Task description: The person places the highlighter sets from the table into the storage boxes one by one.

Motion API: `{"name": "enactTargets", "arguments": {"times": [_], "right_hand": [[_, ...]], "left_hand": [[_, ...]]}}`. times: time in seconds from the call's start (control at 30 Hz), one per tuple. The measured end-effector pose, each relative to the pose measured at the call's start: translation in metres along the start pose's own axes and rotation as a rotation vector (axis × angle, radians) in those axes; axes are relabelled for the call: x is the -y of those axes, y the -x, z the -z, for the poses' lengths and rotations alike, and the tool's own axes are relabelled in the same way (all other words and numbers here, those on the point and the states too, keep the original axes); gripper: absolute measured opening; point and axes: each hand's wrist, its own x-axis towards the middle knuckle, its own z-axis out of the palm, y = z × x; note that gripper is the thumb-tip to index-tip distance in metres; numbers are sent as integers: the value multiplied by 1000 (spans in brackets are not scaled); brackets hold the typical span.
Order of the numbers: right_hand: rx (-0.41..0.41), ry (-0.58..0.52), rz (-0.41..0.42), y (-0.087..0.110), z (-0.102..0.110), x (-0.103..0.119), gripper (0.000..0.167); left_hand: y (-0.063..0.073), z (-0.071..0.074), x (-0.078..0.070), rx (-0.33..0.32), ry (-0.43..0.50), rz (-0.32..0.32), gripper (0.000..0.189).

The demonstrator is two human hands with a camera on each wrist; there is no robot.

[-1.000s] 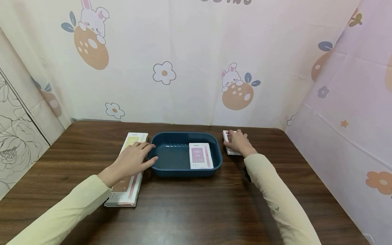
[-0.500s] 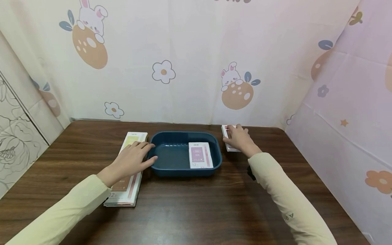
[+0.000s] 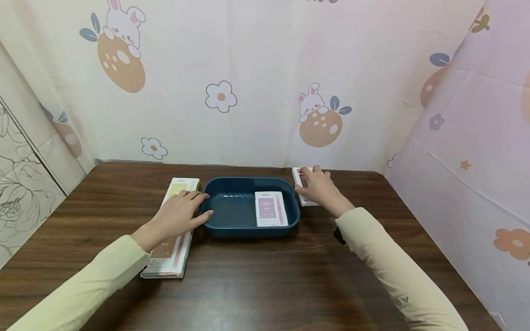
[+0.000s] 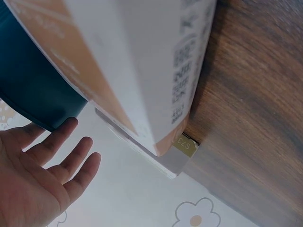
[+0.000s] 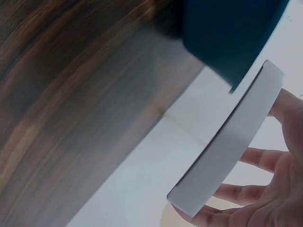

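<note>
My right hand (image 3: 320,186) grips a flat white box (image 3: 308,202) with red print, just right of a dark blue plastic tray (image 3: 244,233). In the right wrist view the box (image 5: 227,142) is held by its edges, tilted and raised off the table beside the tray wall. My left hand (image 3: 175,216) has its fingers relaxed, fingertips at the tray's left rim. It reaches over a row of flat white boxes (image 3: 174,264) with yellow and brown labels; part of them is hidden beneath it. Inside the tray, on the right, lies a white box (image 3: 269,209) with a purple label.
The dark wood table (image 3: 265,280) reaches back to a wall covered by a patterned curtain (image 3: 265,124). Another curtain (image 3: 455,193) hangs along the right side. In the left wrist view, stacked boxes (image 4: 137,71) stand close to the tray.
My right hand first moved slightly back with the white box, then left toward the tray, so the box is now close to its right rim. My left hand stays in place.
</note>
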Motion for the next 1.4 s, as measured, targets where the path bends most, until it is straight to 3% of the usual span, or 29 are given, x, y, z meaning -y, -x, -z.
{"name": "enactTargets", "arguments": {"times": [0.93, 1.4], "right_hand": [[48, -8, 76, 27, -8, 78, 61], [35, -16, 90, 27, -21, 96, 57]], "left_hand": [[0, 1, -1, -15, -9, -12, 56], [0, 2, -2, -13, -7, -8, 55]]}}
